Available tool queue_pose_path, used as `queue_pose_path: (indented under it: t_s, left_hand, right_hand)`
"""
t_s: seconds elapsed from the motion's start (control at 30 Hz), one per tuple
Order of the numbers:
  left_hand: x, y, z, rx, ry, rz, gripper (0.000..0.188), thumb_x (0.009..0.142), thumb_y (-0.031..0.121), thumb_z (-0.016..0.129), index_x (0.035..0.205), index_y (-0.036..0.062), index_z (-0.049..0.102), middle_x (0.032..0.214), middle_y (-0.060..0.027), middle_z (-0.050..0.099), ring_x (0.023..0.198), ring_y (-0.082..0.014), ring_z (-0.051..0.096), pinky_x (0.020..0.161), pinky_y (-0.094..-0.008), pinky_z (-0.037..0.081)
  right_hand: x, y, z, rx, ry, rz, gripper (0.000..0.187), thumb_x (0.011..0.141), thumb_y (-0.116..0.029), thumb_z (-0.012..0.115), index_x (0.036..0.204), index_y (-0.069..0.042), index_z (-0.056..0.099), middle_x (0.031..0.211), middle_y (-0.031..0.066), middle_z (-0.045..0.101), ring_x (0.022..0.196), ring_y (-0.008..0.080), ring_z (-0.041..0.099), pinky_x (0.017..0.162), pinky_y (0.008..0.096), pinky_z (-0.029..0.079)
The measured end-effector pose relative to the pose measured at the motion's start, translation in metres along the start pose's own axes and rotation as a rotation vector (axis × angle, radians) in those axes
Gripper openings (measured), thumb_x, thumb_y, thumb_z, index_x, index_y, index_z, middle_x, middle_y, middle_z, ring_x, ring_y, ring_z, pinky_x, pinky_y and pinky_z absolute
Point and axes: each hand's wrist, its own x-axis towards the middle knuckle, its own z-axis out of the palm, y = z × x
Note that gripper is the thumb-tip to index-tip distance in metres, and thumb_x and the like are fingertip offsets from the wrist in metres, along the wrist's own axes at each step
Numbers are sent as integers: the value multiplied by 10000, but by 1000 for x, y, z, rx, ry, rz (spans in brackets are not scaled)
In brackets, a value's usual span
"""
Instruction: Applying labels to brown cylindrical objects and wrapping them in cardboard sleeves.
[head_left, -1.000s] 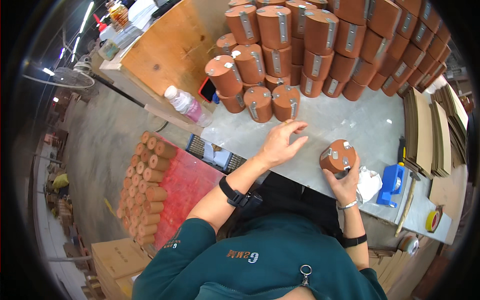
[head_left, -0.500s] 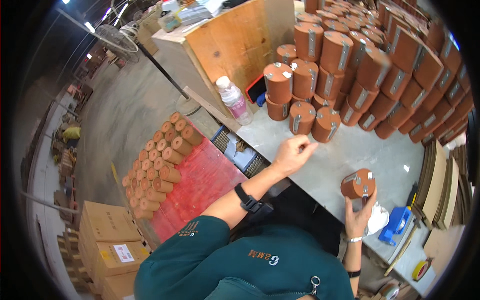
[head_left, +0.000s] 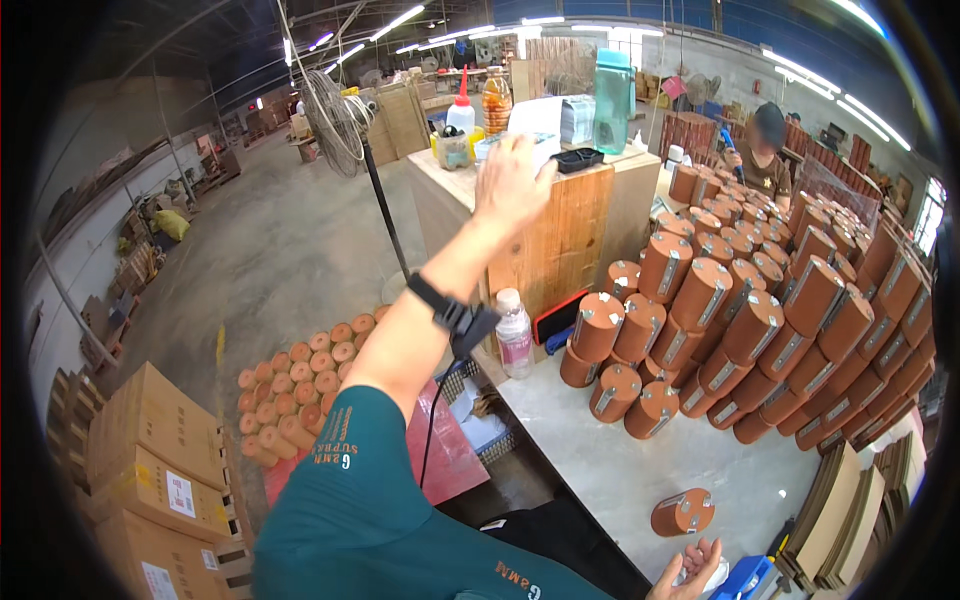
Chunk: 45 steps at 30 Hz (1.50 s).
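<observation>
My left hand [head_left: 513, 185] is raised over the wooden cabinet top [head_left: 567, 190], in front of a white sheet [head_left: 537, 120] and a low stack; its thumb stands apart from the slightly blurred fingers, and nothing shows in it. At the lower right, my right hand [head_left: 688, 573] lies palm up with loosely bent, parted fingers. Just beyond its fingertips a reddish-brown cylinder [head_left: 683, 512] with metal strips rests on the grey tabletop [head_left: 590, 455], apart from the hand. Something white [head_left: 715, 575] is partly hidden behind that hand.
Many similar cylinders [head_left: 700, 290] are stacked at the right. A bottle [head_left: 514, 335] and a red-edged phone [head_left: 562, 318] stand by the cabinet. Beside my right hand is a blue tool [head_left: 745, 578]. A fan [head_left: 335, 125] stands left; a co-worker [head_left: 765, 150] is farther back.
My left hand has moved from above the table up to the cabinet top. My right hand has let go of the cylinder, which now stands on the table. The view has tilted up.
</observation>
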Motion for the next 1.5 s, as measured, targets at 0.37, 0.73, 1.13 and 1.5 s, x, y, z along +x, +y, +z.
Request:
queue_pose_path:
  t_s: [0.37,0.73,1.13,1.5]
  left_hand:
    - [80,-46,28,405,-588,-247,568,924,523,575,1197,32,657,1225,-191,667,1158,-330,628,955,-471,501]
    - [113,-15,70,451,-563,-161,667,901,607,572,1423,195,519,1513,-185,420,1391,-396,392,1073,-572,374]
    - [140,-3,130,596,-859,-451,694,935,595,541,1451,133,510,1474,-156,509,1360,-325,489,1107,-643,315]
    - [111,-22,5,-218,549,95,150,855,98,694,977,13,678,872,-74,697,802,-155,670,688,-302,520]
  right_hand:
    - [5,16,1,-139,58,7,591,924,-49,668,1457,-8,417,1272,169,613,991,205,606,887,336,491]
    - [8,47,-1,-114,68,6,632,891,-11,698,1463,-24,428,1126,104,618,935,167,573,835,286,486]
    - [27,13,0,-120,132,62,660,860,-20,733,1446,7,431,950,90,655,753,115,581,678,264,510]
    - [13,15,-19,-2,244,122,545,916,-33,666,1424,-19,470,1139,126,638,929,184,607,704,284,532]
